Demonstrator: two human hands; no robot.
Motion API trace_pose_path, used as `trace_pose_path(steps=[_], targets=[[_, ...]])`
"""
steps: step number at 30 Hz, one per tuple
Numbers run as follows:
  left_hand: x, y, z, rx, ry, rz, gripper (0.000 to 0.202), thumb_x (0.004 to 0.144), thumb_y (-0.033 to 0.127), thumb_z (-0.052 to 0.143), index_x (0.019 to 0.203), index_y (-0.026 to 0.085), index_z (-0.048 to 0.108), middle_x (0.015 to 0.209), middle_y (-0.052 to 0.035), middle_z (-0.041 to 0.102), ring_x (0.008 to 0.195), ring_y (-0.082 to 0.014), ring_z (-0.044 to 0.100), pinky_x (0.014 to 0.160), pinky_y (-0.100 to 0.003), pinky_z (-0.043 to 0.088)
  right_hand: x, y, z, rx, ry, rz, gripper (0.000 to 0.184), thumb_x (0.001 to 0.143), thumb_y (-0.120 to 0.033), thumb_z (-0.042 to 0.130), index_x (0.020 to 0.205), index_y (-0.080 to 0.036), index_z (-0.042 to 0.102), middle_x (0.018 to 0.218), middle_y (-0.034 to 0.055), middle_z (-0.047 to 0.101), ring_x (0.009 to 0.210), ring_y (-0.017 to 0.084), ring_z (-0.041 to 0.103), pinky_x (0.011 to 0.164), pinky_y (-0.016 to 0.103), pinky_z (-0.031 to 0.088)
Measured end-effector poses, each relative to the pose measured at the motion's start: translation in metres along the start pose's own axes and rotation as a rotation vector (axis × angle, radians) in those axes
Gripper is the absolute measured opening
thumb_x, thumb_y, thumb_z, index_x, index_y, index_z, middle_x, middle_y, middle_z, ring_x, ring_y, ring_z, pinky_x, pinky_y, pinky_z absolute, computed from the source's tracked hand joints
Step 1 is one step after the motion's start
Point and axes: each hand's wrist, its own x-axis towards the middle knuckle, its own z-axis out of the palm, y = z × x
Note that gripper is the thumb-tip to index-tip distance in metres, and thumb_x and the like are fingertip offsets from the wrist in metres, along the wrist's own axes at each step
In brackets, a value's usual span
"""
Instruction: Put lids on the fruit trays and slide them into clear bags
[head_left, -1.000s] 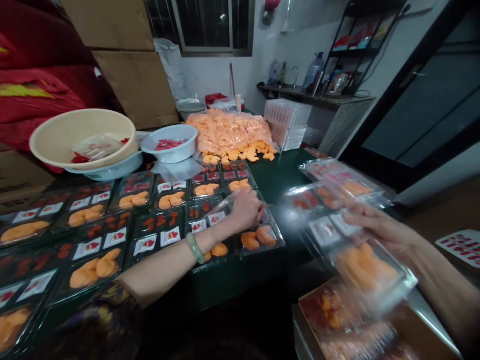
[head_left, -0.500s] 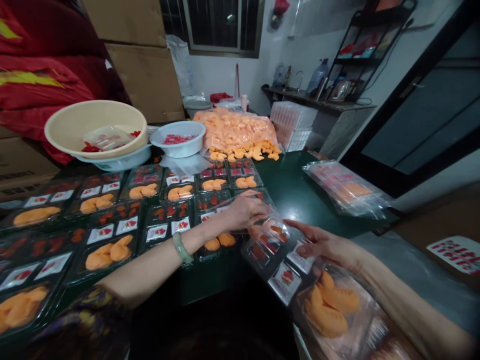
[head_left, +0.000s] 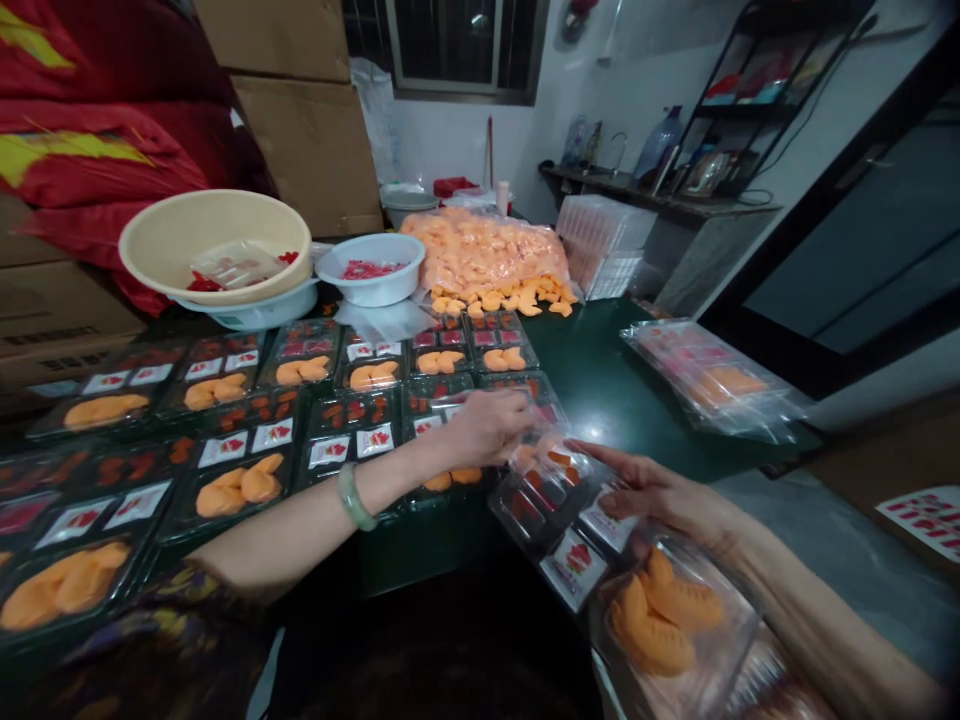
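Note:
My left hand [head_left: 487, 428], with a green bangle [head_left: 352, 497] on the wrist, sits bunched at the edge of a black tray [head_left: 450, 478] holding orange pieces, among rows of similar filled trays. My right hand [head_left: 656, 492] grips the side of a tilted transparent tray [head_left: 570, 530]. That tray holds red pieces, printed labels and orange crescent-shaped pieces [head_left: 660, 620]. Its far end nearly reaches my left fingers. Below it, more packed trays [head_left: 765, 680] lie in a box, mostly hidden.
A beige basin [head_left: 214, 245] stands on a white bowl, beside a smaller white bowl of red pieces [head_left: 371, 270]. Behind them lie a large bag of orange pieces [head_left: 484, 250] and stacked transparent trays [head_left: 604, 247]. Sealed packs [head_left: 709, 380] rest on the green table [head_left: 600, 400].
My right hand has carried the transparent tray leftward, from blurred motion to steady, toward my left hand. The view has also shifted slightly, moving the scene rightward.

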Motion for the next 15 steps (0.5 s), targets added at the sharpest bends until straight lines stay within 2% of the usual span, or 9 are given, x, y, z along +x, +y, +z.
trace_pose_path(steps=[3, 6, 11, 15], targets=[[-0.007, 0.007, 0.002, 0.012, 0.040, -0.300, 0.020, 0.068, 0.008, 0.045, 0.078, 0.016, 0.060, 0.083, -0.0065, 0.059, 0.079, -0.0190, 0.054, 0.058, -0.025, 0.035, 0.001, 0.008, 0.004, 0.070, 0.039, -0.046, 0.080, 0.071, -0.021, 0.068, 0.140, -0.028, 0.030, 0.083, 0.0015, 0.067, 0.048, 0.009, 0.060, 0.042, 0.017, 0.050], [-0.009, 0.005, 0.004, -0.156, 0.103, -0.543, 0.013, 0.068, 0.013, 0.047, 0.068, 0.017, 0.058, 0.075, -0.0032, 0.058, 0.069, -0.0161, 0.053, 0.056, -0.025, 0.035, 0.002, 0.012, 0.013, 0.121, 0.099, -0.070, 0.082, 0.069, -0.022, 0.070, 0.141, -0.027, 0.029, 0.077, -0.0004, 0.066, 0.043, 0.008, 0.057, 0.040, 0.017, 0.049], [-0.011, -0.007, 0.009, -0.533, 0.153, -0.727, 0.022, 0.071, 0.017, 0.043, 0.058, 0.015, 0.061, 0.057, -0.0001, 0.056, 0.057, -0.0126, 0.050, 0.054, -0.023, 0.036, 0.001, 0.012, 0.030, 0.051, 0.196, -0.083, 0.089, 0.066, -0.025, 0.073, 0.142, -0.027, 0.026, 0.075, -0.0005, 0.065, 0.047, 0.010, 0.058, 0.041, 0.019, 0.050], [-0.014, -0.008, 0.010, -0.789, 0.207, -0.844, 0.017, 0.063, 0.010, 0.048, 0.059, 0.015, 0.064, 0.065, -0.0006, 0.062, 0.060, -0.0120, 0.054, 0.054, -0.021, 0.040, 0.002, 0.010, 0.040, 0.003, 0.187, -0.099, 0.091, 0.066, -0.029, 0.073, 0.142, -0.028, 0.024, 0.075, 0.0001, 0.066, 0.050, 0.013, 0.060, 0.042, 0.022, 0.051]])
